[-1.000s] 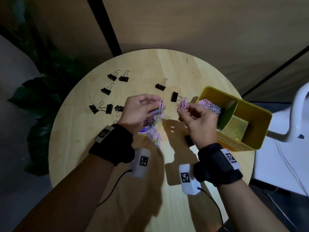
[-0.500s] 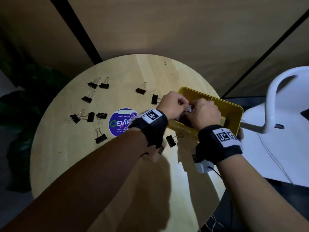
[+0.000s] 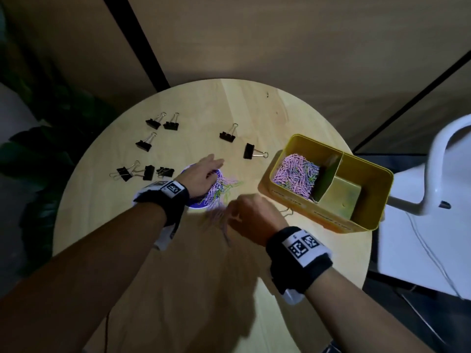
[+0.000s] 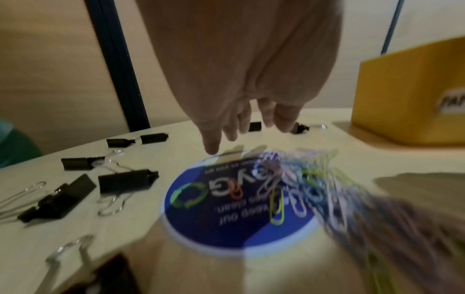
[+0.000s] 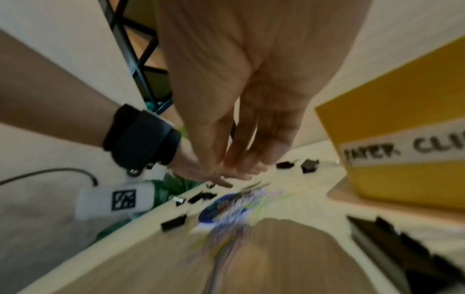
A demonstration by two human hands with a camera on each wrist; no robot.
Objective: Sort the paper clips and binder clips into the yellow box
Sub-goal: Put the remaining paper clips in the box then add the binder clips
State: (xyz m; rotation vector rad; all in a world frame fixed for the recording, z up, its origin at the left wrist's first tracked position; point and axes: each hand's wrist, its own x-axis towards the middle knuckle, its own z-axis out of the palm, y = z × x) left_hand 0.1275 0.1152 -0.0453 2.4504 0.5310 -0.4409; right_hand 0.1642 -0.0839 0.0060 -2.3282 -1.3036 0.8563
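Note:
The yellow box stands at the table's right, its left compartment full of pink and coloured paper clips, its right compartment bare. More paper clips lie in a loose pile over a round blue sticker. My left hand hovers flat over the sticker with its fingers straight, holding nothing. Just right of the pile, my right hand has relaxed fingers pointing down at the blurred clips. Black binder clips lie scattered on the table.
Several binder clips sit left of the sticker, others farther back. One binder clip lies against the box's near wall, by my right wrist. The round wooden table ends just beyond the box; a white chair stands at the right.
Both hands left the box's left compartment and came back left to the pile on the sticker, now empty. The box holds the clips they carried.

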